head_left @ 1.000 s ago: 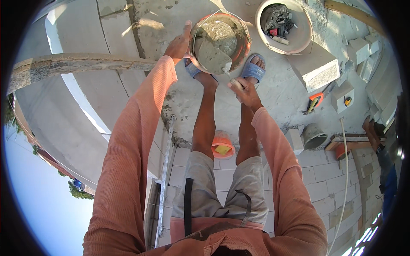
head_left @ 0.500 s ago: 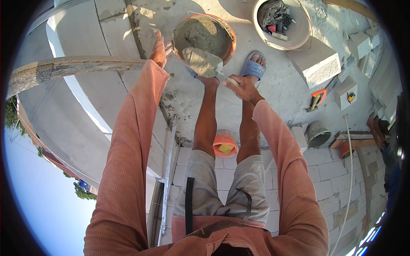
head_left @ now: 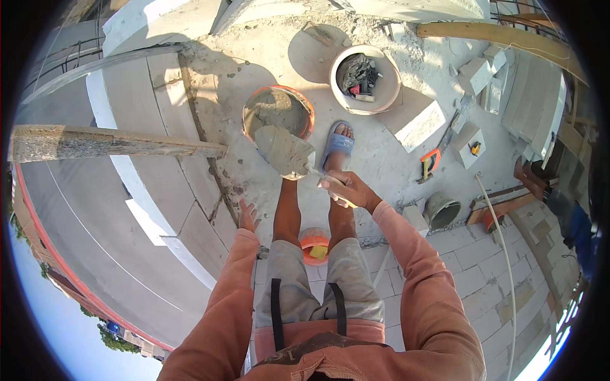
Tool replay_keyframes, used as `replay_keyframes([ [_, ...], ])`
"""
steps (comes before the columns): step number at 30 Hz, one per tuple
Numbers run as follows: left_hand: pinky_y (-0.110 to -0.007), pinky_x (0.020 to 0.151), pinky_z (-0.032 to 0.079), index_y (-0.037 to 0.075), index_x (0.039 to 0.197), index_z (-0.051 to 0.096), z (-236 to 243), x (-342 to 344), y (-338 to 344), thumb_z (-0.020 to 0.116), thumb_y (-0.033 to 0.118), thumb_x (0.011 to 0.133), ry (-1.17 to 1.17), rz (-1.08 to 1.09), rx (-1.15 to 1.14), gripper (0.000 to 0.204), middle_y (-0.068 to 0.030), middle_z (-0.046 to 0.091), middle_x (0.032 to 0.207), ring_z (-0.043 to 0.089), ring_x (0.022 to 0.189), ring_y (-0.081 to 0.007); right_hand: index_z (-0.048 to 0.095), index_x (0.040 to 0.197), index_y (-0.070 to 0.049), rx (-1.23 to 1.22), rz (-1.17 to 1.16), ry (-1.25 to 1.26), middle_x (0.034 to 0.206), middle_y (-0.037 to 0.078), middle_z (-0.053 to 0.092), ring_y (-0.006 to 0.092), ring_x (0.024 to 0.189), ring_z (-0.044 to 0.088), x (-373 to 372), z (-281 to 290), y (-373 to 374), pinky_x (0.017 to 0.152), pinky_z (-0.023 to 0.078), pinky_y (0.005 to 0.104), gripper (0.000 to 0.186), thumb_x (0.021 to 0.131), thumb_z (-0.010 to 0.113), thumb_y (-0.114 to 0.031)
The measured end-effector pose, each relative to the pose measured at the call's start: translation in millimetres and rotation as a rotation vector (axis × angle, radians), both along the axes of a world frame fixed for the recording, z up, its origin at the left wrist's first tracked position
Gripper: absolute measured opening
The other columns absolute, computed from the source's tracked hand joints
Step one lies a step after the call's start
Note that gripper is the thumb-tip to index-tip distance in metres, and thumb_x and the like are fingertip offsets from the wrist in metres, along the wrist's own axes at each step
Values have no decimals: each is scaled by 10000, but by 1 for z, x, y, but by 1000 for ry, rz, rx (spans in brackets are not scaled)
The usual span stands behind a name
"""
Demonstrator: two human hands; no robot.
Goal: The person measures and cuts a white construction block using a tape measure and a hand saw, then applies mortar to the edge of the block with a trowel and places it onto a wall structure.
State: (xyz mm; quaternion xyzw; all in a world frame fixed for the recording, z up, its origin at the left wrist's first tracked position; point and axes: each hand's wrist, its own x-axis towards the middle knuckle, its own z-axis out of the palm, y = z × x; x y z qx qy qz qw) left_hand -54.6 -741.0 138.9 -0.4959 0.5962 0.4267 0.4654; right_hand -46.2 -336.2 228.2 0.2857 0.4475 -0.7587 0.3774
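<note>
My right hand [head_left: 351, 192] is closed round the handle of a trowel. Grey wet mortar covers the trowel's broad blade [head_left: 283, 151], which is held over the near side of an orange bucket [head_left: 311, 120]. More mortar [head_left: 273, 109] fills that bucket, and the blade hides part of its near rim. Held low beside the block wall [head_left: 171, 136], my left hand [head_left: 248, 216] is empty with its fingers spread. A smaller orange bucket [head_left: 314, 238] with a yellow sponge [head_left: 318, 252] stands between my legs.
A white bucket [head_left: 393, 95] holds black plastic and small items. Beside it lie a white block [head_left: 419, 124] and a handsaw with an orange handle [head_left: 431, 164]. A wooden beam [head_left: 121, 141] juts across the wall. Another person's leg [head_left: 532, 178] shows at right.
My left hand has come back from beside the mortar bucket toward my body. The trowel stays in my right hand near the bucket. The whole view has shifted.
</note>
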Motion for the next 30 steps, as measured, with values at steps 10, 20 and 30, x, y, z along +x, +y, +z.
replay_keyframes([
  [10,-612,1151,204,301,1643,154,69,57,-38,308,867,899,-108,58,-56,948,-65,288,1675,249,1539,-286,582,1183,3,392,-489,18,716,61,522,145,471,478,-67,160,164,444,378,280,519,1027,455,-475],
  [20,-511,1024,389,52,1576,313,102,149,-2,393,860,885,-172,151,-213,1066,-86,541,1393,507,1272,-298,609,1255,-40,817,-480,415,951,90,638,186,765,648,-222,107,321,642,536,334,378,984,591,-303],
  [30,-505,1073,367,227,1633,211,131,209,17,480,804,876,7,309,-47,990,-42,255,1676,300,1493,-276,641,1246,-86,1247,-341,807,1288,155,608,313,1185,593,-292,54,354,974,501,421,321,985,620,-271],
])
